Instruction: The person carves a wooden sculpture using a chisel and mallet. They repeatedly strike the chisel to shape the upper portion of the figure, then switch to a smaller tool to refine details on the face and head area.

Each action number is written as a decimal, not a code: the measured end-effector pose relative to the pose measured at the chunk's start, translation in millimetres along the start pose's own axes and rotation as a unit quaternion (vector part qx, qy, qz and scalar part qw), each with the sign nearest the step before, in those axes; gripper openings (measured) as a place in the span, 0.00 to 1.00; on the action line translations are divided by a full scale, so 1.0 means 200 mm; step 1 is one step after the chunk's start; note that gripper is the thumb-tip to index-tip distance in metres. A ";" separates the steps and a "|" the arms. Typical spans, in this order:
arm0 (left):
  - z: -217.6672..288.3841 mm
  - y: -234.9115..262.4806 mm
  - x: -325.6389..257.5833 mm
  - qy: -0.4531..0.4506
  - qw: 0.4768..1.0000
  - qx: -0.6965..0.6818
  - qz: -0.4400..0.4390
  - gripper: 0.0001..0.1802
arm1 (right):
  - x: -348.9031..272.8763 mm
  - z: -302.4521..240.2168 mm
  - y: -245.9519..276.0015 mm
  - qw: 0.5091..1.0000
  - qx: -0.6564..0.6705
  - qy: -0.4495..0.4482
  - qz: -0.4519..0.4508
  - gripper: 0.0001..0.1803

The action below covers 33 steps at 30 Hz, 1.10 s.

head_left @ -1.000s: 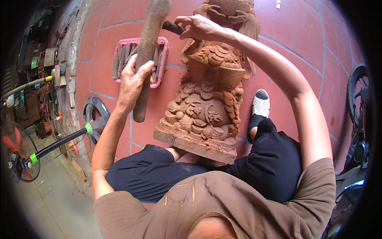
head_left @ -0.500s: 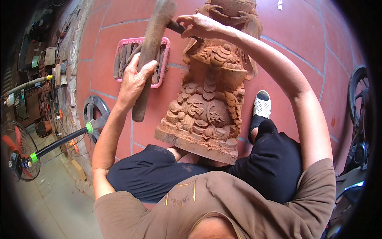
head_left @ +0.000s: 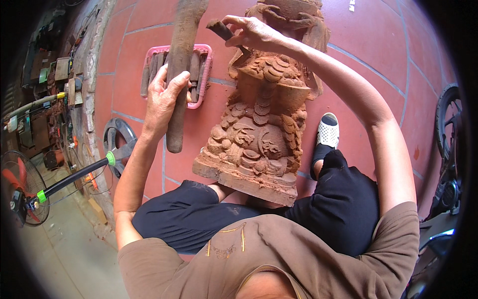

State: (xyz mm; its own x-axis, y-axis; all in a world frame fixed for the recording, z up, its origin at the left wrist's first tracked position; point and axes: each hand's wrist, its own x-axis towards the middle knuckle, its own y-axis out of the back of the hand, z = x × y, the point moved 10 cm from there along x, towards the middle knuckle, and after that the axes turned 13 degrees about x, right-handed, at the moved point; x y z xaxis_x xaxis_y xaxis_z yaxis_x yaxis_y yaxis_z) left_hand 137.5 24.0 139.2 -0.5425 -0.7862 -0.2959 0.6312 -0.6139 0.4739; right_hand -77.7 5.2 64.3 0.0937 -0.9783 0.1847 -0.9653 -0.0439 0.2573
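- Head view: the left hand (head_left: 164,102) is wrapped tight round a long wooden mallet (head_left: 179,74), fingers closed on the shaft about midway. Against the picture of a second ago the mallet has tipped more upright, and its head has swung in toward the top of the frame, closer to the chisel.
- The right hand (head_left: 251,32) pinches a dark chisel (head_left: 221,30) between thumb and fingers, clamped on it, the blade end hidden behind the hand. It has hardly shifted since a second ago.
- The reddish carved wooden statue (head_left: 259,134) leans against the person's legs, its base by the knees, its top under the right hand. It sits just as it did.
- I'd judge the mallet is mid-swing, so this is a carving stroke near the statue's upper part.
- Behind, a pink tray (head_left: 205,74) of tools lies on the red tiled floor (head_left: 378,40).
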 end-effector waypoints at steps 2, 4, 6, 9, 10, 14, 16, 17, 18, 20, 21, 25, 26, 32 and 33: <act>0.02 -0.01 -0.02 -0.012 1.000 0.011 -0.003 0.17 | -0.01 0.00 -0.01 1.000 -0.010 0.002 0.004 0.29; 0.05 -0.02 -0.03 -0.022 1.000 0.012 0.007 0.17 | -0.01 0.01 0.01 1.000 -0.007 0.001 0.012 0.29; 0.07 -0.02 -0.04 -0.033 0.999 0.016 0.019 0.17 | -0.01 0.01 0.00 1.000 -0.018 0.003 0.012 0.30; 0.03 -0.03 -0.04 -0.035 0.997 0.062 0.016 0.16 | -0.02 0.00 -0.03 0.999 -0.034 0.004 0.000 0.30; 0.00 -0.04 -0.03 -0.024 0.994 0.102 0.000 0.16 | -0.01 -0.02 -0.03 0.999 -0.036 0.009 -0.007 0.30; 0.00 0.00 -0.03 -0.017 0.999 0.030 0.008 0.17 | -0.01 -0.01 -0.04 0.999 -0.043 0.008 -0.020 0.30; 0.02 0.01 -0.04 -0.022 0.998 0.039 0.033 0.17 | 0.00 0.00 -0.04 0.999 -0.045 0.000 -0.024 0.30; 0.04 0.00 -0.05 -0.023 0.998 0.055 0.033 0.17 | 0.00 0.00 -0.05 0.999 -0.045 -0.003 -0.027 0.30; 0.05 0.00 -0.05 -0.025 0.997 0.071 0.034 0.17 | 0.01 0.00 -0.05 0.998 -0.046 -0.005 -0.031 0.30; -0.01 -0.01 -0.02 0.008 0.996 0.085 -0.026 0.15 | 0.02 -0.01 -0.04 0.999 -0.038 0.006 -0.031 0.30; -0.01 0.00 -0.01 0.021 0.997 0.064 -0.036 0.15 | 0.01 -0.02 -0.05 0.999 -0.034 0.009 -0.030 0.30; 0.00 0.05 -0.01 0.012 1.000 0.023 0.008 0.13 | 0.00 -0.02 -0.05 0.998 -0.009 -0.032 -0.051 0.30; 0.00 0.08 -0.02 0.004 1.000 0.014 0.021 0.13 | 0.00 -0.03 -0.06 0.999 -0.004 -0.015 -0.048 0.30; 0.00 0.02 -0.02 0.014 1.000 0.016 -0.001 0.13 | -0.04 -0.06 -0.04 1.000 0.005 0.004 -0.029 0.29; 0.00 0.01 -0.02 0.016 1.000 0.021 -0.001 0.14 | -0.03 -0.09 -0.03 1.000 -0.004 0.022 -0.021 0.29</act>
State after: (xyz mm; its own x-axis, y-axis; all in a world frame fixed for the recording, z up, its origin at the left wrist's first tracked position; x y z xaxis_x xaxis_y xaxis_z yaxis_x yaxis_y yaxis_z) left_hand 141.4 26.2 142.7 -0.5256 -0.7871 -0.3229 0.6063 -0.6128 0.5068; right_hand -67.5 15.1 79.0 0.1441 -0.9660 0.2147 -0.9586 -0.0824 0.2724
